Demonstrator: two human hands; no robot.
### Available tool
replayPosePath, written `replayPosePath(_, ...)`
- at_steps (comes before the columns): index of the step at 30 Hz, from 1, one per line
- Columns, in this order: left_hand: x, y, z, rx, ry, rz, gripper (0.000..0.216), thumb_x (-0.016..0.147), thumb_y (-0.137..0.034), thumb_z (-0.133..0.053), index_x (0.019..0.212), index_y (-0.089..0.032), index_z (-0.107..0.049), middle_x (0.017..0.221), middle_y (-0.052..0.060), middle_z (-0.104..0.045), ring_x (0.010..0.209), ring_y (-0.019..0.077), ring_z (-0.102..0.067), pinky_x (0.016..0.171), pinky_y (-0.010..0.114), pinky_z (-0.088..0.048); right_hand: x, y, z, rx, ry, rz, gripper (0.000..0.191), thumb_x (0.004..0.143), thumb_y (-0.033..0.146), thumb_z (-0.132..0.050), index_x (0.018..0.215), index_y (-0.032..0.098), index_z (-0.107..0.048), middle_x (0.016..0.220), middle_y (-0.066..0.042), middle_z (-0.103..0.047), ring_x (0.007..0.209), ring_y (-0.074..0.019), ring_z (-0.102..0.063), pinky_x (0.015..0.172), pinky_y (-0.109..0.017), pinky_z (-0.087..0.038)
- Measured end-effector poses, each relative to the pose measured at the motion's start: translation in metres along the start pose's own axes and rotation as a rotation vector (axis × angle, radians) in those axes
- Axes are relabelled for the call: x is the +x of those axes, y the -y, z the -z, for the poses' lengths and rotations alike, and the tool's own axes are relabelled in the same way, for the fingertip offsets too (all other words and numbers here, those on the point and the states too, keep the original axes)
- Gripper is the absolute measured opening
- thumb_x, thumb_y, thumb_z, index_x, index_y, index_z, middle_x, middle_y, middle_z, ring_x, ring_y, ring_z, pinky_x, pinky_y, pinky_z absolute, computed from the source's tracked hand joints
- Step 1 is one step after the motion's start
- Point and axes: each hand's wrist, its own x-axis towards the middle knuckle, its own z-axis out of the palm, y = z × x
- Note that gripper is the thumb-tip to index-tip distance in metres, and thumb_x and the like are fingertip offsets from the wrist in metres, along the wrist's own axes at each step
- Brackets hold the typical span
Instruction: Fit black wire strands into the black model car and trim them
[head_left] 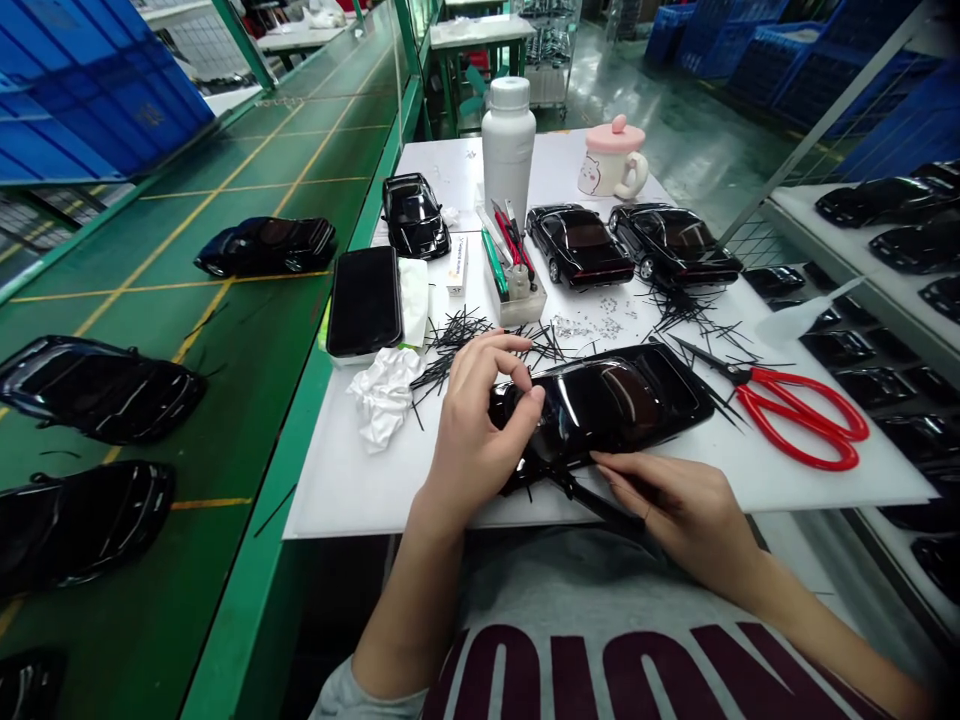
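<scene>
A glossy black model car (607,395) lies on the white work surface in front of me. My left hand (484,415) is over one end of it, thumb and index fingertips brought together. Whatever may be between those fingertips is too small to make out. Low on the near side of the car, my right hand (667,500) grips a slim black tool that looks like tweezers (589,493). The tool's tip is at the car's near side, and my right fingertips are close to the body. Red-handled scissors (795,405) rest to the right of the car.
Thin black strips (457,345) are strewn behind the car. Farther back are a pen holder (523,303), a white bottle (508,140), a lidded mug (611,160) and more model cars (577,245). A phone (365,300) and crumpled paper (384,395) lie left, beside a green conveyor (247,380) carrying cars.
</scene>
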Motion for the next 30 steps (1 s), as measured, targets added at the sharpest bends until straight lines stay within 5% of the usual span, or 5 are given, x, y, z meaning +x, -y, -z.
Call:
replayPosePath(16,-0.0070,0.0027,-0.0020,-0.040,-0.034,-0.028,0.016,0.093,-0.014,-0.058,0.087,-0.025,-0.049,0.113,0.006,-0.070,0.126,0.0235,-0.060,0.114,0.050,-0.044,0.0034,0.0044,-0.0027,-0.010,0.063,-0.015,0.017,0.096,0.013,-0.061,0.105,0.020,-0.074,0.078,-0.001,-0.079,0.056,-0.0134,-0.071,0.055,-0.022,-0.057)
replayPosePath(30,-0.0071,0.0030,-0.0023,-0.069,-0.036,-0.018,0.016,0.092,-0.014,-0.059,0.086,-0.025,-0.049,0.113,0.006,-0.071,0.125,0.0243,-0.061,0.112,0.050,-0.046,-0.0046,0.0032,0.0010,-0.094,0.070,0.040,0.031,0.097,0.009,-0.057,0.119,0.021,-0.073,0.094,-0.005,-0.082,0.073,-0.0186,-0.079,0.065,-0.027,-0.063)
